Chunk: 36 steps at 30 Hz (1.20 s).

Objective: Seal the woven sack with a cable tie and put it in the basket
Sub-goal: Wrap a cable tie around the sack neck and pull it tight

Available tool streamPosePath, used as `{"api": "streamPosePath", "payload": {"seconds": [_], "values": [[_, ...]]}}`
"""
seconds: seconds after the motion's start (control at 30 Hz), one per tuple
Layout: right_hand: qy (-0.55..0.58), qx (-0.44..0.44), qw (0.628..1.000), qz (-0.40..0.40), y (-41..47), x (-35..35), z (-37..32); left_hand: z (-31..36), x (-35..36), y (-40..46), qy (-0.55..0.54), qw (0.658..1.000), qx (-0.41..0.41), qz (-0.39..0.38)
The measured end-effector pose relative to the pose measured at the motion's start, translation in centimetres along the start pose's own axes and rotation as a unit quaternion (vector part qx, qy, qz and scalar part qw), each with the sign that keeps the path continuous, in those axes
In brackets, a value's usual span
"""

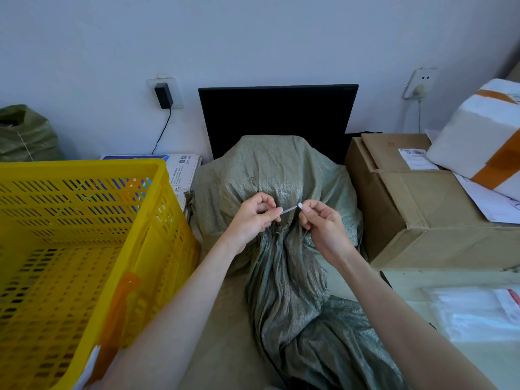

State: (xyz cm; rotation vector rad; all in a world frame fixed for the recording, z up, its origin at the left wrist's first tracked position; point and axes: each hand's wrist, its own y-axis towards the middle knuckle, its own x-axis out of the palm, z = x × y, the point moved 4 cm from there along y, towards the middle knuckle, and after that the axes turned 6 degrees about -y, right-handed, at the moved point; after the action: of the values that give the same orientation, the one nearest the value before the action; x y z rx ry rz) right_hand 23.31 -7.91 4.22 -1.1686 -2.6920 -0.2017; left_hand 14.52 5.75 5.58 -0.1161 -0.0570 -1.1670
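Note:
A grey-green woven sack point(275, 170) sits bulging in the middle, its gathered neck trailing toward me. A thin white cable tie point(291, 209) stretches across above the bunched neck. My left hand point(253, 218) pinches the tie's tail end. My right hand point(320, 220) pinches the end with the small white head. Both hands hover right over the gathered fabric. A yellow slatted plastic basket point(84, 220) stands to the left of the sack, with nothing visible inside it.
A brown cardboard box point(416, 209) stands right of the sack, with a white taped parcel point(478, 136) on it. A black monitor point(278, 116) leans on the wall behind. Another green sack point(25, 133) is at far left. Plastic-wrapped packets point(478, 313) lie at lower right.

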Motion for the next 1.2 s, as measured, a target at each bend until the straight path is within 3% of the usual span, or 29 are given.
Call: {"api": "streamPosePath", "payload": {"seconds": [0.53, 1.2], "values": [[-0.087, 0.022, 0.994, -0.055, 0.6, 0.2, 0.3, 0.0, 0.1, 0.2, 0.005, 1.0, 0.001, 0.0], [-0.192, 0.047, 0.98, -0.005, 0.3, -0.4, -1.8, 0.7, 0.4, -0.1, 0.061, 0.998, 0.019, -0.006]]}}
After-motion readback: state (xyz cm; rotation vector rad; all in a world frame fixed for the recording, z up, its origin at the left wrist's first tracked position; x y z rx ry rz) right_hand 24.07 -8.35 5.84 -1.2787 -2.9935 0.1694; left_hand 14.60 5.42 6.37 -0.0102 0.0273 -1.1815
